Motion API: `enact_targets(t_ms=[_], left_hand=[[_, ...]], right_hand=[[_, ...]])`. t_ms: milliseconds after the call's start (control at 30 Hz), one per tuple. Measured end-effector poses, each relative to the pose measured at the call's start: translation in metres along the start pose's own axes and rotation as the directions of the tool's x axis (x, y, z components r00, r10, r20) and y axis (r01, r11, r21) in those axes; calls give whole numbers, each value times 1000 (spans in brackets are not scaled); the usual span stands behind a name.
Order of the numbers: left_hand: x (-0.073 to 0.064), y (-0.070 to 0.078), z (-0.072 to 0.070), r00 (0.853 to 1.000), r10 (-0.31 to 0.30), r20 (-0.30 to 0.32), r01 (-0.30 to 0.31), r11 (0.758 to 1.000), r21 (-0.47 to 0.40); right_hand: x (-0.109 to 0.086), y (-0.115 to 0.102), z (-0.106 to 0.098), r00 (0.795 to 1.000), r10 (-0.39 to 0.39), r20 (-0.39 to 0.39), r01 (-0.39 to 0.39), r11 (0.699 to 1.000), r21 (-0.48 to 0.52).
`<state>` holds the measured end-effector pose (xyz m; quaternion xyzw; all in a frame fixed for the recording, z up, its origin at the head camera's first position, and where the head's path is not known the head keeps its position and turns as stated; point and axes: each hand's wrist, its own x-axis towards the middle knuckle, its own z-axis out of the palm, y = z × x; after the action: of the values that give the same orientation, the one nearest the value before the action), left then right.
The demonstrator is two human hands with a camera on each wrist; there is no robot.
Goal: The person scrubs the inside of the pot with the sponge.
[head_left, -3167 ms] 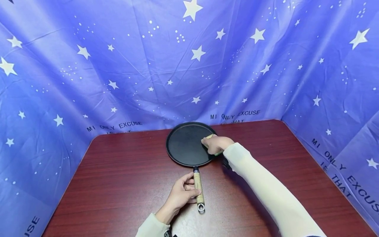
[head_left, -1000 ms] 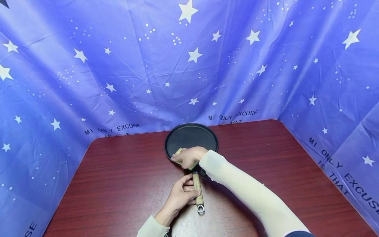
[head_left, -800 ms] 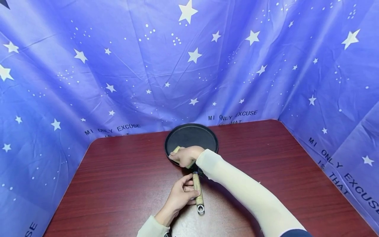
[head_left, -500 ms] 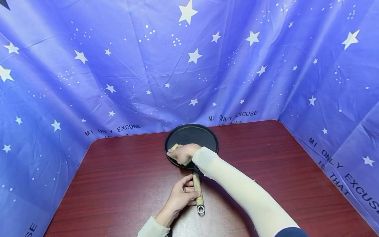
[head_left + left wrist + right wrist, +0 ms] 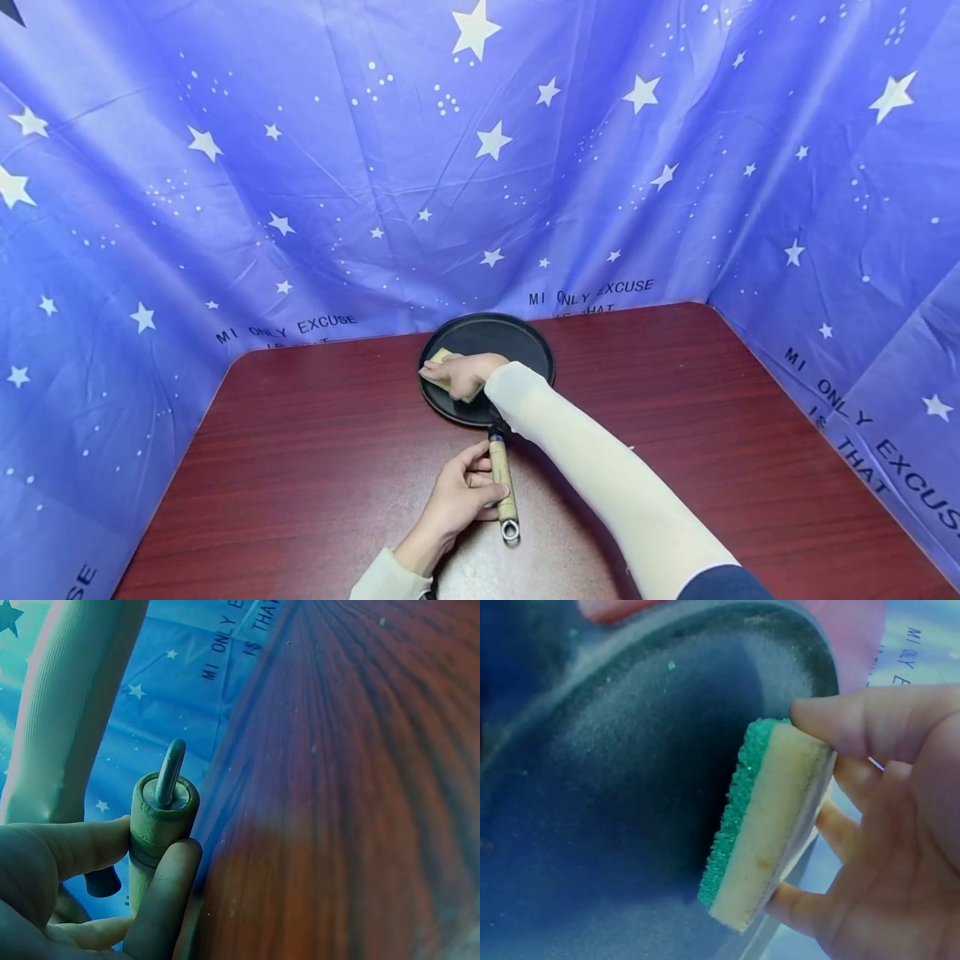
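Observation:
A round black frying pan (image 5: 513,343) lies on the table with its wooden handle (image 5: 498,460) pointing toward me. My left hand (image 5: 459,497) grips that handle between thumb and fingers; its metal hanging ring (image 5: 172,772) sticks out past them in the left wrist view. Over the left part of the pan, my right hand (image 5: 468,374) holds a yellow and green sponge (image 5: 769,825) by its edges. The rough green side faces the dark pan surface, and the pale foam side is toward the palm. In the head view my right hand covers much of the sponge.
The reddish-brown wooden table (image 5: 315,433) has its back edge right behind the pan. A blue curtain (image 5: 330,183) with white stars and printed words hangs around the back and sides. My right sleeve (image 5: 592,467) crosses over the table from the lower right.
My right hand has carried the sponge from the pan's right side to its near left part, then a little away from me along the left rim. My left hand keeps its grip on the handle.

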<state>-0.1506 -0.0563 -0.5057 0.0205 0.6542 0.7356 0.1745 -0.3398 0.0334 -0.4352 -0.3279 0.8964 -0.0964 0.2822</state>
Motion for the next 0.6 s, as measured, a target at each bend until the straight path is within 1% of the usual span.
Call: enact_targets(t_ms=[100, 333, 600], left_hand=[[-1, 0, 0, 1000, 1, 0, -1, 1000, -4], [-1, -1, -1, 1000, 2, -2, -2, 1000, -7], [-1, -1, -1, 1000, 0, 12, 0, 1000, -15]], right_hand=[[4, 1, -2, 1000, 18, -14, -18, 1000, 1], [15, 10, -5, 994, 63, -85, -64, 998, -11], [14, 22, -11, 988, 103, -112, -102, 995, 17]])
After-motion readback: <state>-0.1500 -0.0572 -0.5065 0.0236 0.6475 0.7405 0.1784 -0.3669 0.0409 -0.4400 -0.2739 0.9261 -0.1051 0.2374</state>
